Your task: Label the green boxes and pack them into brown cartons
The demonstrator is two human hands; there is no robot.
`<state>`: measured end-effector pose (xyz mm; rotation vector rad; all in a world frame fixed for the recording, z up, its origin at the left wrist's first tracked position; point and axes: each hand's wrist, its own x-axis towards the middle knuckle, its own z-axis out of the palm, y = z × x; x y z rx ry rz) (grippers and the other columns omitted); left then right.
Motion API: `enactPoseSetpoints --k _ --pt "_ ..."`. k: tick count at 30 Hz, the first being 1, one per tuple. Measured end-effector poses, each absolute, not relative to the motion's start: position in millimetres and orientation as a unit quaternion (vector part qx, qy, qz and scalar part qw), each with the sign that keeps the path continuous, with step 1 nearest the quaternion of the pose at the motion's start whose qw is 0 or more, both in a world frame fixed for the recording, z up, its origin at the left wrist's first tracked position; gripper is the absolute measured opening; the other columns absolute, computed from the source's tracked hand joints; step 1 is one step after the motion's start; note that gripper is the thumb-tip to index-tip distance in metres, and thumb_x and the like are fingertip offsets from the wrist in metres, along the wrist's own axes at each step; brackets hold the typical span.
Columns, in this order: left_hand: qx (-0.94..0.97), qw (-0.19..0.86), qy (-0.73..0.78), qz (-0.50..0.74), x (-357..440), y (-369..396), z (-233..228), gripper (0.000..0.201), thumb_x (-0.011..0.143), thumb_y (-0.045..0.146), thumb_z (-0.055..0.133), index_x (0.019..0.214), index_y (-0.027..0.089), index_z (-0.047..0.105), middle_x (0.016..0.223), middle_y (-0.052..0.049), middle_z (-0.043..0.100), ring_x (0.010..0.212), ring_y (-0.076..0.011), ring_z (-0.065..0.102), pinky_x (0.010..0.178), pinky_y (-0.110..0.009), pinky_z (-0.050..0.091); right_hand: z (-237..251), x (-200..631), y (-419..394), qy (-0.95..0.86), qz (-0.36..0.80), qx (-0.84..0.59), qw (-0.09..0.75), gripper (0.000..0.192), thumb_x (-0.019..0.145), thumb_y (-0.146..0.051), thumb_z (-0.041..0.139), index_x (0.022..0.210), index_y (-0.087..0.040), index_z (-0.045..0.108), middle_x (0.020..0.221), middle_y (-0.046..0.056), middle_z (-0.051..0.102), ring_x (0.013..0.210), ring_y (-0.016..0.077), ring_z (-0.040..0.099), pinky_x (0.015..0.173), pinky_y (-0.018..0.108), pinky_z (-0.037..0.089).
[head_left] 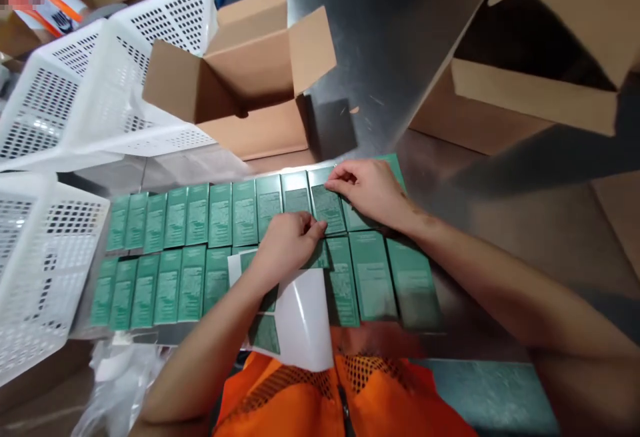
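Observation:
Two rows of green boxes lie flat on the metal table, close side by side. My left hand (293, 240) is closed, thumb and finger pinched, over the middle of the rows. Under it, a curling white sheet (305, 317) with green sticker-like pieces (265, 334) hangs across the lower row towards my vest; my left hand appears to grip it, though the fingers cover its upper part. My right hand (370, 187) pinches at the top of a green box (327, 207) in the upper row. Anything between those fingertips is too small to make out.
An open cardboard box (265, 130) stands beyond the rows, with white perforated baskets (65, 104) at the left. Another open carton (530, 97) is at the right. Clear plastic film (117, 384) hangs at the lower left. Part of another person shows at the top left.

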<state>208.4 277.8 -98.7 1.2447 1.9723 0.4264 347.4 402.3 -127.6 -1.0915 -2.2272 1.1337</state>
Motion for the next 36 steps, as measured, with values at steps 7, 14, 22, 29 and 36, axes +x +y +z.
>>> enactPoseSetpoints --k 7,14,22,29,36 --pt "0.469 0.419 0.763 0.150 203.2 279.9 -97.4 0.035 0.086 0.039 0.058 0.057 0.021 0.056 0.046 0.003 0.045 0.048 -0.0142 0.037 0.053 -0.028 0.024 -125.4 347.6 397.8 -0.809 0.380 -0.398 0.204 0.007 0.087 -0.022 0.071 0.081 -0.018 0.072 0.081 0.002 0.070 0.071 0.0155 0.058 0.069 0.028 0.040" --pt "0.460 0.431 0.767 0.120 203.0 286.1 -93.8 0.034 0.086 0.038 0.057 0.057 0.020 0.058 0.048 0.004 0.044 0.050 -0.0133 0.036 0.053 -0.028 0.024 -125.6 346.3 397.2 -0.812 0.375 -0.407 0.186 0.009 0.089 -0.021 0.070 0.081 -0.017 0.071 0.082 0.002 0.068 0.074 0.0163 0.059 0.071 0.029 0.040" --pt "0.450 0.403 0.790 0.102 208.5 294.4 -86.7 0.028 0.080 0.032 0.062 0.056 0.019 0.065 0.049 0.000 0.052 0.052 -0.0150 0.042 0.054 -0.029 0.027 -129.3 345.3 394.6 -0.831 0.349 -0.396 0.173 0.012 0.093 -0.024 0.064 0.084 -0.018 0.070 0.089 0.005 0.068 0.080 0.0200 0.061 0.069 0.031 0.040" --pt "0.471 0.374 0.798 0.039 205.9 292.2 -82.8 0.045 0.081 0.042 0.063 0.043 0.020 0.054 0.040 0.005 0.033 0.045 -0.0122 0.027 0.053 -0.030 0.019 -122.6 346.0 392.2 -0.841 0.295 -0.410 0.194 0.016 0.091 -0.021 0.063 0.106 -0.017 0.061 0.112 0.010 0.060 0.079 0.0212 0.062 0.064 0.032 0.041" --pt "0.446 0.315 0.819 0.174 221.3 254.7 -73.6 0.055 0.092 0.058 0.042 0.066 0.019 0.071 0.053 -0.002 0.054 0.057 -0.0187 0.050 0.061 -0.031 0.032 -121.0 343.8 391.3 -0.869 0.247 -0.387 0.183 0.029 0.092 -0.035 0.064 0.111 -0.015 0.056 0.111 0.014 0.063 0.088 0.0291 0.066 0.068 0.035 0.045"
